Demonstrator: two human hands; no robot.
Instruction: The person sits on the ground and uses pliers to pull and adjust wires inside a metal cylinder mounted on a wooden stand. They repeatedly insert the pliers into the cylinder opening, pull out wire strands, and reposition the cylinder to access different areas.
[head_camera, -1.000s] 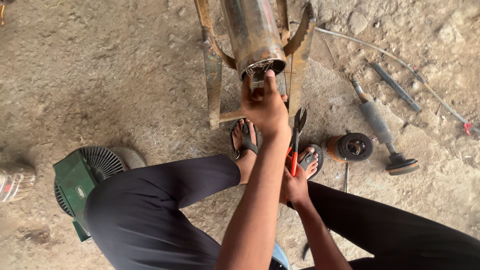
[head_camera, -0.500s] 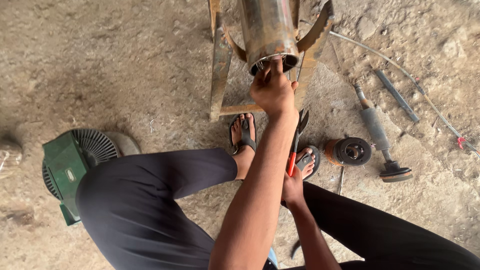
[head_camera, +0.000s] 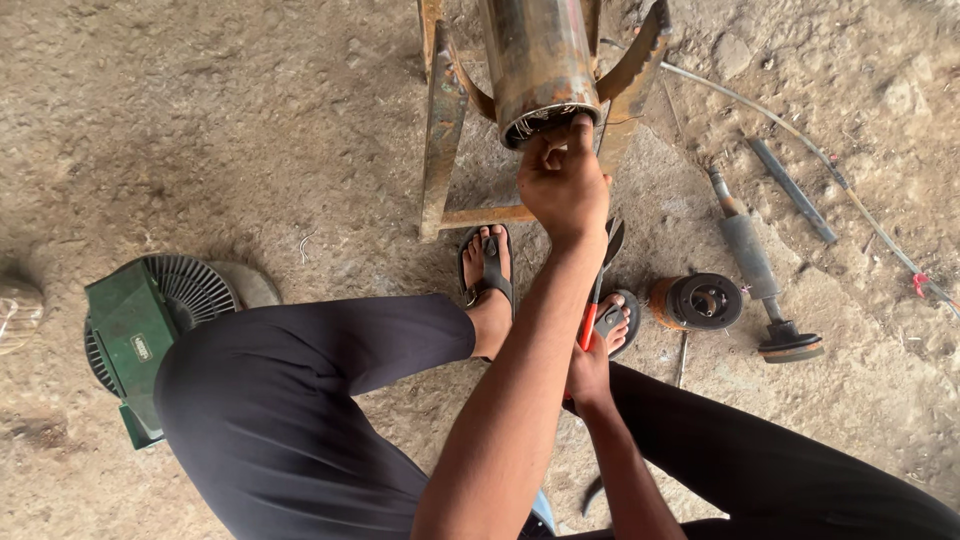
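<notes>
A rusty metal cylinder (head_camera: 540, 55) lies in a rusty angle-iron stand (head_camera: 440, 130), its open end facing me with thin wire strands (head_camera: 528, 122) showing inside. My left hand (head_camera: 562, 185) reaches up to that open end, fingers curled on the lower rim and thumb raised against it. My right hand (head_camera: 590, 368) sits lower, between my knees, closed on red-handled cutters (head_camera: 600, 285) whose dark jaws point up toward the cylinder. My feet in black sandals (head_camera: 487, 262) rest on the ground under the stand.
A green fan-cooled motor housing (head_camera: 140, 320) lies at left beside my knee. At right lie a round black and orange part (head_camera: 700, 300), a shaft with a disc end (head_camera: 762, 285), a dark rod (head_camera: 792, 190) and a thin cable (head_camera: 790, 130). The ground is bare dirt.
My left hand has stayed at the cylinder's open end, with the thumb shifting a little along the rim. My right hand still holds the cutters low. The view has drifted slightly.
</notes>
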